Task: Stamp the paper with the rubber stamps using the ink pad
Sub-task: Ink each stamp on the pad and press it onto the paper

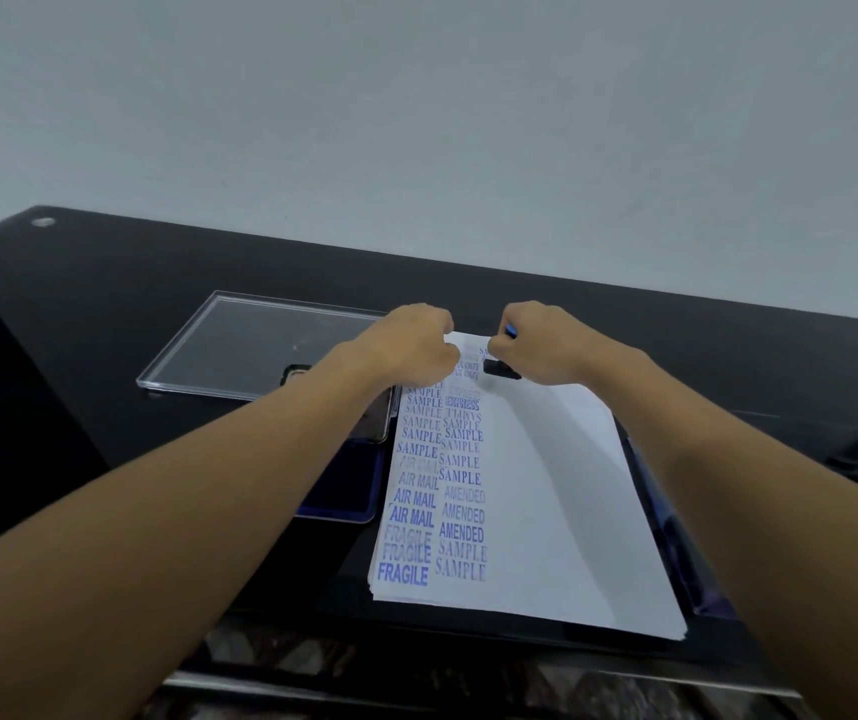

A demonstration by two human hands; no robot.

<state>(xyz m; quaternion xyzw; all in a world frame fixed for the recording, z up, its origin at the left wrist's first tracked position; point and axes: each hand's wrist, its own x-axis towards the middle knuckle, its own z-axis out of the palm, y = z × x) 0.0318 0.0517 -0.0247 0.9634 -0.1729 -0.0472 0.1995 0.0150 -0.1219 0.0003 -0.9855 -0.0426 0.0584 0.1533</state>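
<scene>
A stack of white paper (546, 485) lies on the black table, its left part covered with two columns of blue stamped words. My right hand (541, 345) grips a small black rubber stamp (500, 368) with its base down on the paper's far edge. My left hand (414, 345) rests with curled fingers on the paper's far left corner; whether it holds anything is hidden. The blue ink pad (344, 491) lies open just left of the paper, partly under my left forearm.
A clear plastic lid (240, 345) lies at the far left on the black table (105, 314). A dark tray with blue edges (676, 537) sits against the paper's right side. The table's near edge runs just below the paper.
</scene>
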